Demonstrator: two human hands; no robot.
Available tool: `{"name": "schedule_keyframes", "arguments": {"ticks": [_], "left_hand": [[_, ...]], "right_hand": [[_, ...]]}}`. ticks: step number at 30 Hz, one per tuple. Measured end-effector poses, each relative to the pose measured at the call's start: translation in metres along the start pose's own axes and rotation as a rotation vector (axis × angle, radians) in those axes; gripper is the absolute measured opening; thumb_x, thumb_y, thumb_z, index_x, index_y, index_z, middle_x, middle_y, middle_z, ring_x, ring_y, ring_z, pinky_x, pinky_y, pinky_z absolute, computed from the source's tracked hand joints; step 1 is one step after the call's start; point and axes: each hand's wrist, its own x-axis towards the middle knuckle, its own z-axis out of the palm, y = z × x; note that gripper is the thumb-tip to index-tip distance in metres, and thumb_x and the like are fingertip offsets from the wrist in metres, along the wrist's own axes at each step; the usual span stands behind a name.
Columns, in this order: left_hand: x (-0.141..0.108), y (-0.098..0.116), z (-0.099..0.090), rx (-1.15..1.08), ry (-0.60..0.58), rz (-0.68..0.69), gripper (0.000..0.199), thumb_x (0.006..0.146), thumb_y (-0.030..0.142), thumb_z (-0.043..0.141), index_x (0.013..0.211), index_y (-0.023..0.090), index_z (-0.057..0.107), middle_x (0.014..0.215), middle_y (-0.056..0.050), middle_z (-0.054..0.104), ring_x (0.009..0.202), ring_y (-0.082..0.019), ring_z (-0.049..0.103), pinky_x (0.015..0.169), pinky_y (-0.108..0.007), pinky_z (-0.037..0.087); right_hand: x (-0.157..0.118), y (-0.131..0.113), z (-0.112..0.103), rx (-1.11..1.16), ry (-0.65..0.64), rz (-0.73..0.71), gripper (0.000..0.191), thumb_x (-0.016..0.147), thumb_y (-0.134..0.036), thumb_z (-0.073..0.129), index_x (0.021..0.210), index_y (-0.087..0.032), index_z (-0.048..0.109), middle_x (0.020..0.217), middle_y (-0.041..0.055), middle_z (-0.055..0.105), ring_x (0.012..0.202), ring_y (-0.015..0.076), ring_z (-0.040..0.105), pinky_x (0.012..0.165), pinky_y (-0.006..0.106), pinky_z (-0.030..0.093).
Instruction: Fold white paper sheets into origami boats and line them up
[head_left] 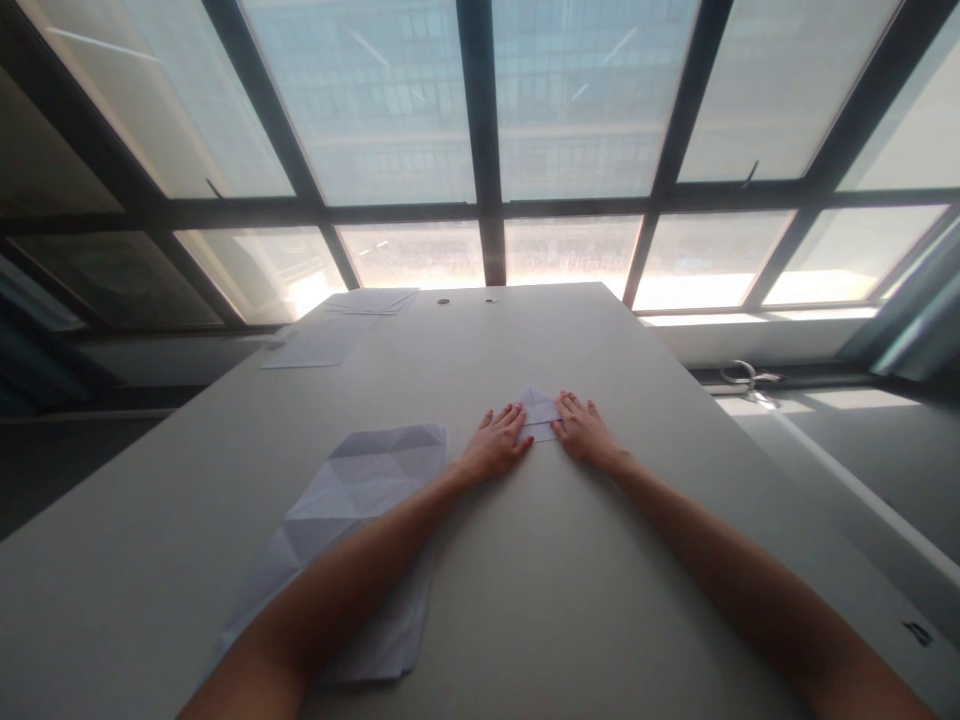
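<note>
A small folded white paper [538, 408] with a pointed top lies flat on the white table [570, 580]. My left hand [496, 440] rests palm down on its left edge, fingers stretched out. On the right edge lies my right hand [585, 430], also flat with its fingers extended. Both thumbs point inward near the lower part of the paper. Under and beside my left forearm is a large creased sheet [360, 480], partly hidden by the arm.
Several flat white sheets [322, 340] lie at the table's far left corner. Two small round fittings [443, 301] sit near the far edge. Large dark-framed windows stand beyond the table. A bundle of white cable [742, 375] is off the table's right side.
</note>
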Motion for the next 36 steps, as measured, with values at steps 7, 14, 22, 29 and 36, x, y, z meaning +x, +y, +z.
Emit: {"name": "schedule_keyframes", "arguments": {"ticks": [7,14,22,29,36], "left_hand": [[0.001,-0.002,-0.007,-0.008,-0.034,-0.024,0.060,0.097,0.052,0.036,0.149,0.022,0.033,0.157,-0.007,0.029,0.147,-0.022,0.021,0.119,-0.049,0.014],[0.001,-0.007,-0.012,-0.037,-0.023,-0.019,0.059,0.095,0.052,0.043,0.146,0.023,0.037,0.154,-0.009,0.036,0.144,-0.024,0.029,0.117,-0.050,0.018],[0.002,-0.006,-0.016,-0.046,0.100,0.006,0.052,0.089,0.045,0.060,0.136,0.023,0.053,0.138,-0.010,0.056,0.129,-0.027,0.051,0.113,-0.041,0.030],[-0.001,-0.001,-0.025,-0.073,0.196,0.031,0.029,0.087,0.036,0.065,0.113,0.026,0.070,0.108,-0.005,0.073,0.103,-0.023,0.065,0.096,-0.034,0.044],[-0.005,-0.001,-0.025,-0.042,0.328,-0.039,0.022,0.093,0.032,0.056,0.098,0.028,0.077,0.092,-0.005,0.076,0.090,-0.022,0.067,0.092,-0.037,0.045]], "right_hand": [[0.000,0.000,-0.008,0.040,-0.012,-0.256,0.051,0.097,-0.031,0.040,0.144,-0.012,0.043,0.154,0.0144,0.034,0.145,0.0236,0.024,0.118,0.048,0.013],[-0.002,0.002,-0.010,0.105,-0.028,-0.264,0.057,0.094,-0.041,0.047,0.143,-0.012,0.044,0.150,0.0156,0.042,0.140,0.0240,0.035,0.116,0.040,0.026],[-0.006,-0.006,-0.021,0.120,0.037,-0.247,0.050,0.089,-0.039,0.059,0.134,-0.017,0.055,0.137,0.0122,0.057,0.126,0.0240,0.052,0.106,0.033,0.037],[-0.007,-0.013,-0.025,0.052,0.102,-0.205,0.031,0.088,-0.034,0.064,0.117,-0.023,0.067,0.112,0.0073,0.071,0.104,0.0228,0.064,0.093,0.032,0.041],[-0.004,-0.012,-0.023,0.009,0.162,-0.205,0.020,0.094,-0.025,0.054,0.102,-0.023,0.073,0.095,0.0055,0.074,0.091,0.0196,0.065,0.087,0.030,0.040]]}}
